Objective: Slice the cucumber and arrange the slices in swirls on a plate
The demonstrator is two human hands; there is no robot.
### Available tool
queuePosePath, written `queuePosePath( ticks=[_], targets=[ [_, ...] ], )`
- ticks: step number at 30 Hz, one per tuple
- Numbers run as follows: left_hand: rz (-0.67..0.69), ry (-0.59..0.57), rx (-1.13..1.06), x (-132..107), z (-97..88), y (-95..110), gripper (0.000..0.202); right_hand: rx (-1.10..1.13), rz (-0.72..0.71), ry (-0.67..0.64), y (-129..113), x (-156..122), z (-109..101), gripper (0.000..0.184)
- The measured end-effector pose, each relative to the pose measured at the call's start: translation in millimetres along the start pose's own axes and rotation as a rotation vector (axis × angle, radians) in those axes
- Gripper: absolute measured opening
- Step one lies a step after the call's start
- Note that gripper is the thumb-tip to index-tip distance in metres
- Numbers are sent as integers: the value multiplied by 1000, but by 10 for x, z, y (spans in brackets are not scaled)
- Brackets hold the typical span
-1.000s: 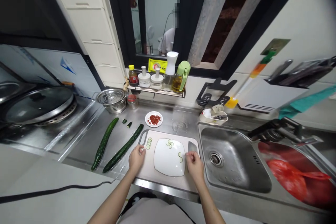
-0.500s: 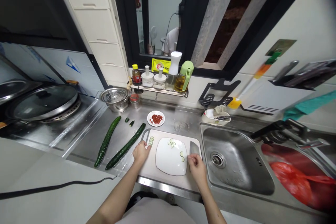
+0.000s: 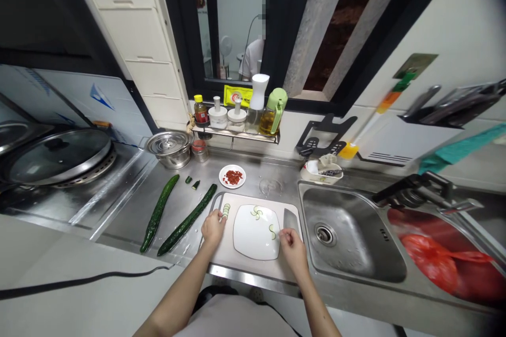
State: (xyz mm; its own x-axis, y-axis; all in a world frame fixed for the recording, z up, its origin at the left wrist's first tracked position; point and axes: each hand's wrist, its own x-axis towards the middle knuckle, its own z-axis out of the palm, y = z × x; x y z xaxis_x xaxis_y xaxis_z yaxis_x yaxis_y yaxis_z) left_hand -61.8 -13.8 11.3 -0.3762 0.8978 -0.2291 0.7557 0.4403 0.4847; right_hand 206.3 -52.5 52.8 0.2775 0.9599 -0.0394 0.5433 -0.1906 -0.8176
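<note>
A white square plate [image 3: 256, 249] lies on the cutting board [image 3: 225, 262]. On the plate, thin cucumber slices form a small curved pattern [image 3: 256, 213] near the far edge, and a curved piece [image 3: 272, 231] lies at the right. My left hand [image 3: 212, 229] is at the board's left side, its fingers bent and closed at the near end of a short row of cucumber slices [image 3: 226, 209]. By the plate's right rim, my right hand [image 3: 292, 247] is pinched; whatever is between its fingertips is too small to make out. Beyond it lies a knife blade [image 3: 291, 219], partly hidden.
Two whole cucumbers, one farther left [image 3: 160, 213] and one nearer the board [image 3: 187, 221], lie on the steel counter with cut ends [image 3: 195, 185]. Behind stands a dish of red pieces [image 3: 232, 176]. The sink [image 3: 351, 242] is right; a lidded pot [image 3: 169, 150] stands back left.
The whole view has shifted slightly. My right hand has come a little closer to the curved slice at the plate's right edge. My left hand stays by the row of slices.
</note>
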Motion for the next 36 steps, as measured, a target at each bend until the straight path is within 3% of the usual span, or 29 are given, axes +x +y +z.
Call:
queuePosePath(
  ticks=[6, 11, 15, 18, 23, 28, 32, 36],
  targets=[
    [-15, 9, -126, 10, 71, -28, 13, 0, 4, -2, 19, -30, 0, 39],
    [-26, 47, -453, 43, 89, -84, 21, 20, -13, -11, 29, -37, 14, 37],
    [-20, -30, -890, 60, -40, 35, 31, 75, -51, 4, -48, 23, 82, 36],
    [6, -120, -1069, 8, -250, 221, 38, 134, -72, -22, -213, 86, 144, 33],
    [111, -222, -1138, -188, -629, 536, 39, 246, -127, -138, -656, 131, 204, 28],
    [216, -347, -1173, -339, -837, 782, 39, 330, -194, -291, -1058, 123, 223, 26],
    [272, -379, -1163, -403, -915, 911, 41, 343, -227, -292, -1199, 120, 218, 19],
    [199, -375, -1146, -441, -955, 966, 44, 359, -264, -217, -1208, 130, 186, 20]
  ],
)
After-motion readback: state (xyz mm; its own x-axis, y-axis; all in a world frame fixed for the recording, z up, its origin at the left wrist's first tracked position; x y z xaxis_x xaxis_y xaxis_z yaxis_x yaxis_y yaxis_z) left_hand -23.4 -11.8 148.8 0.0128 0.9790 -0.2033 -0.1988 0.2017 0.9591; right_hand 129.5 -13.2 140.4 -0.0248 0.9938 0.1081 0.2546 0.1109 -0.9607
